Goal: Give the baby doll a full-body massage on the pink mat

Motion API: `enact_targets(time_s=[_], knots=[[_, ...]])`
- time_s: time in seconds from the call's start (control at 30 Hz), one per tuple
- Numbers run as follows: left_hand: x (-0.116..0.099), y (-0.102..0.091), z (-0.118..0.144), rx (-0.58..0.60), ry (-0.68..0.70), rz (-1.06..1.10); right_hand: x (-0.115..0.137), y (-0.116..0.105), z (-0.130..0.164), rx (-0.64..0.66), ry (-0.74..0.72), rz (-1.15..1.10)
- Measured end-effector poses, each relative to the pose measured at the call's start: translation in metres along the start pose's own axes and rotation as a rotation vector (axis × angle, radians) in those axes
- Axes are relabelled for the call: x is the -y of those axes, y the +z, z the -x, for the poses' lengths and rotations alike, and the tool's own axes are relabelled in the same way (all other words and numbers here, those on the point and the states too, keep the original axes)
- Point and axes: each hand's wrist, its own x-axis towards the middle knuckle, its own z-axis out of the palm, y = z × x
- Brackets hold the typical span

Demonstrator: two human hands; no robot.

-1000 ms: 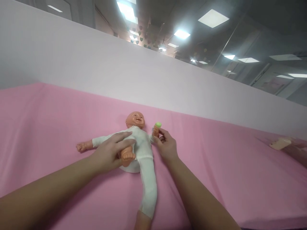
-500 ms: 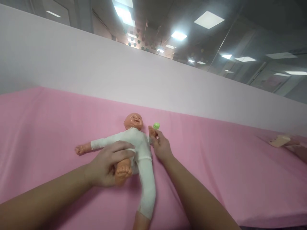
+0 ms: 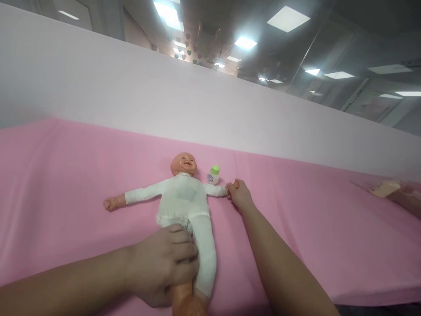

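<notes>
Having slid down, the left hand [image 3: 164, 263] now wraps the baby doll's [image 3: 184, 202] bare leg while the right hand [image 3: 238, 195] pinches its outstretched wrist, flattening it mid-surface beside the small green-capped bottle [image 3: 213, 174].

You're looking across a pink sheet [image 3: 66, 175] spread wide, a pale partition wall [image 3: 131, 87] running behind it. Above you, square ceiling light panels [image 3: 288, 18] glow bright, with a glass partition [image 3: 345, 66] off right.

Glossy plastic doll [image 3: 184, 164], matt white cloth suit [image 3: 184, 202], smooth pink sheet [image 3: 66, 175]
</notes>
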Motion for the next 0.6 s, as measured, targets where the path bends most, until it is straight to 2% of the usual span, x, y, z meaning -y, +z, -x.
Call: enact_targets(time_s=[0.1,0.17,0.27,0.33,0.47,0.53,0.6], knots=[[0.002,-0.007,-0.001,-0.037,0.007,0.070,0.010,0.003,0.005,-0.012,-0.017,-0.030],[0.009,-0.011,0.000,-0.124,-0.025,0.058,0.019,0.007,0.012,-0.018,-0.069,-0.067],[0.027,-0.016,0.006,-0.269,-0.153,-0.036,0.035,0.017,0.031,-0.005,-0.249,-0.076],[0.042,-0.016,0.010,-0.311,-0.272,-0.095,0.043,0.028,0.046,0.024,-0.412,0.024],[0.065,-0.015,0.016,-0.264,-0.498,-0.043,0.048,0.052,0.069,0.109,-0.731,0.318],[0.071,-0.014,0.015,-0.240,-0.548,0.025,0.048,0.058,0.074,0.181,-0.804,0.432],[0.073,-0.013,0.014,-0.236,-0.554,0.064,0.048,0.059,0.076,0.254,-0.811,0.503]])
